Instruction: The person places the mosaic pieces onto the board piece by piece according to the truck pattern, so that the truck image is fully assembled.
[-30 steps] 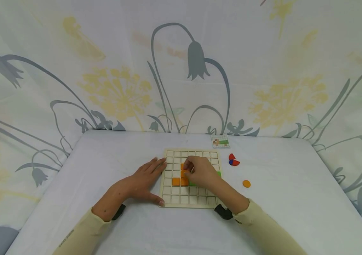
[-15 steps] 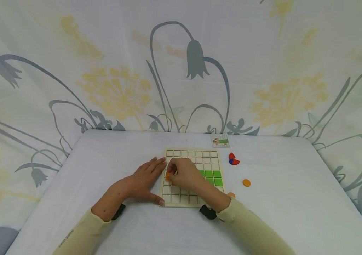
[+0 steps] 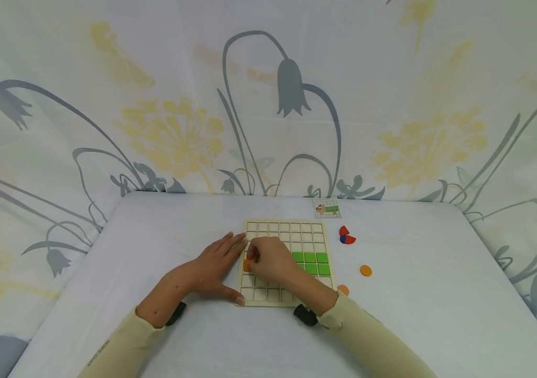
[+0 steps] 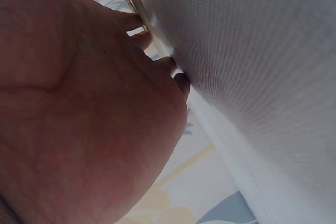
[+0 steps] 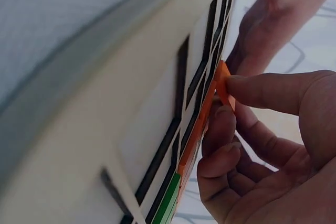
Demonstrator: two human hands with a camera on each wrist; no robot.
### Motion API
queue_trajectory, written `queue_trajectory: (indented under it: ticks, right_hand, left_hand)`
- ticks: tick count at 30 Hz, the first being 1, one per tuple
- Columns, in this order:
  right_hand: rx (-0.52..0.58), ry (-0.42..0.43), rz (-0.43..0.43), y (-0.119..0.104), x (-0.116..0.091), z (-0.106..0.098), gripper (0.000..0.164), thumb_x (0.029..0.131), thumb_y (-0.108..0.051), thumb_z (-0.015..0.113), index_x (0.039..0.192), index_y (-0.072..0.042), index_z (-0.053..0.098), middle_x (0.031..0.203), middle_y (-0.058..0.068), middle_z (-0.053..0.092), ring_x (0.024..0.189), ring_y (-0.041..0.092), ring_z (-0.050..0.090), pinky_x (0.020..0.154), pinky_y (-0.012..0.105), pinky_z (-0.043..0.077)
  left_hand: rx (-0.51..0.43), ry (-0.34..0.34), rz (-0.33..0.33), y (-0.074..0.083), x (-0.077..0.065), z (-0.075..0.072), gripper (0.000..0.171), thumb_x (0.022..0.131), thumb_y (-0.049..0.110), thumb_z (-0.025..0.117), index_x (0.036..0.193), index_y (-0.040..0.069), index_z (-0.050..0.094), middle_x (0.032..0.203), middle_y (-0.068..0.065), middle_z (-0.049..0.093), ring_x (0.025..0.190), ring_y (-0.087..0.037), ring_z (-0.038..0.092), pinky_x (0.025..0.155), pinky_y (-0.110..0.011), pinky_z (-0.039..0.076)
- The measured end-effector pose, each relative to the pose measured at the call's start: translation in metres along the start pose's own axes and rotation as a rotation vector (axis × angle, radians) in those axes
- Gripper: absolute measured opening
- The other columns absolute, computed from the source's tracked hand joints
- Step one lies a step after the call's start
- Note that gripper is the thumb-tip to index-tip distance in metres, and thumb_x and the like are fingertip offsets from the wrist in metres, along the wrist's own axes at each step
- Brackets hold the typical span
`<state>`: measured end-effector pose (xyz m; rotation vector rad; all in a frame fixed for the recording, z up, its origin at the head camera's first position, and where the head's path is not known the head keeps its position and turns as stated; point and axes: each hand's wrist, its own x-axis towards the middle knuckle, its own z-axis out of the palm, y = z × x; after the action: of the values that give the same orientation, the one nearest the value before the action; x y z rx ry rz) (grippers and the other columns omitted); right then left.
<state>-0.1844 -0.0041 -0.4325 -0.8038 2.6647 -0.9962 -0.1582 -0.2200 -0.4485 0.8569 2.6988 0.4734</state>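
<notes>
White table (image 3: pixel 443 283): a pale cloth-like top, smooth in the head view, its weave plain in the left wrist view.
Flowered cloth (image 3: pixel 174 68): hangs behind the table and along both sides, printed with drooping grey bell flowers and yellow flower heads.
Grid board (image 3: pixel 268 304): lies flat on the table, between the forearms, its cells divided by thin raised strips.
Picture card (image 3: pixel 327 208): flat on the table beyond the board's far right corner.
Loose pieces: red pieces (image 3: pixel 349 240) with a blue piece (image 3: pixel 343 239) to the right of the board; an orange disc (image 3: pixel 366 270) nearer, and a paler disc (image 3: pixel 343 290) by the right forearm.
Green tiles (image 3: pixel 323 269): set in cells in the board's right half, partly covered by the right wrist.
Left hand (image 3: pixel 213 265): palm down, fingers stretched out, fingertips at the board's left edge, thumb at its near left corner; it grasps nothing.
Right hand (image 3: pixel 273 260): reaches across the board, fingers bent, thumb and fingertips closed in a pinch.
Orange tile (image 5: pixel 224 85): in that pinch, tilted, over the board's left side; whether its lower edge sits in a cell is hard to tell.
Sleeves (image 3: pixel 374 333): cream, ending above the wrists.
</notes>
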Motion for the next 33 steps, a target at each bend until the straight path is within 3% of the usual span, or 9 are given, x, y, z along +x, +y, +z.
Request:
queue_trajectory:
  ticks: [19,26,33]
  right_hand:
    - [-0.060,0.024,-0.008,0.002,-0.005,-0.003,0.003,0.086,-0.007,0.080,0.085,-0.007,0.077,0.087,0.000,0.063,0.083,0.015,0.055,0.072,0.030,0.051]
    - [-0.041,0.100,0.011,0.017,-0.014,-0.019,0.005,0.090,-0.006,0.077,0.088,-0.009,0.074,0.089,0.001,0.065,0.082,0.016,0.058,0.075,0.034,0.054]
    - [-0.035,0.129,0.072,0.042,-0.023,-0.048,0.003,0.094,-0.008,0.075,0.093,-0.006,0.075,0.090,0.001,0.068,0.080,0.017,0.060,0.076,0.036,0.056]
  left_hand:
    - [-0.003,-0.006,-0.009,0.001,-0.001,-0.001,0.131,0.079,0.071,0.083,0.171,0.006,0.016,0.179,-0.009,0.008,0.164,-0.039,0.003,0.129,-0.061,0.016]
    - [0.012,-0.009,-0.020,0.002,0.000,0.000,0.132,0.078,0.071,0.084,0.171,0.005,0.015,0.179,-0.010,0.007,0.164,-0.040,0.002,0.129,-0.061,0.016]
    - [0.012,-0.026,-0.041,0.003,0.002,0.000,0.133,0.078,0.072,0.083,0.171,0.006,0.014,0.179,-0.010,0.005,0.164,-0.039,0.001,0.130,-0.060,0.015]
